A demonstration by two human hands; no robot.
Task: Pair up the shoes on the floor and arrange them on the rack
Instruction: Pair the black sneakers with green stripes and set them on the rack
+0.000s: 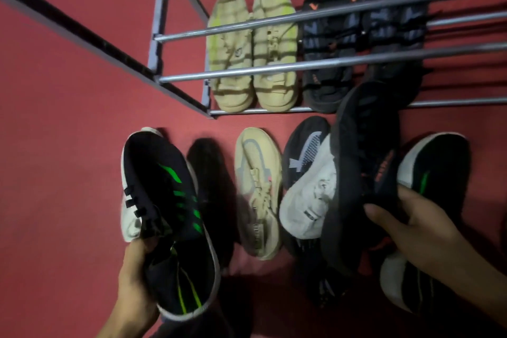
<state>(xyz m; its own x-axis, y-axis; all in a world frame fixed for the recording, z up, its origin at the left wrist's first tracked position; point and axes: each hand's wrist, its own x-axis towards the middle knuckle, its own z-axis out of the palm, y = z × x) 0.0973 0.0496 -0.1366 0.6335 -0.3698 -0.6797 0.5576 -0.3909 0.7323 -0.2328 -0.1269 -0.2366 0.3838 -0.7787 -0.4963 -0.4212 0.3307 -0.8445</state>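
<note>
My left hand grips a black sneaker with green stripes and a white sole, lifted off the red floor at lower left. My right hand holds a black shoe with orange marks by its heel, tilted up toward the rack. On the floor lie a beige sneaker, a white and grey sneaker and a second black sneaker with a green stripe at right. The metal rack carries a beige pair and a black pair with orange marks on its lowest tier.
Rack bars run across the upper half of the view above the stored shoes. The rack's dark frame post stands at upper left. Open red floor lies left of the rack. Another dark shoe sits low between my hands.
</note>
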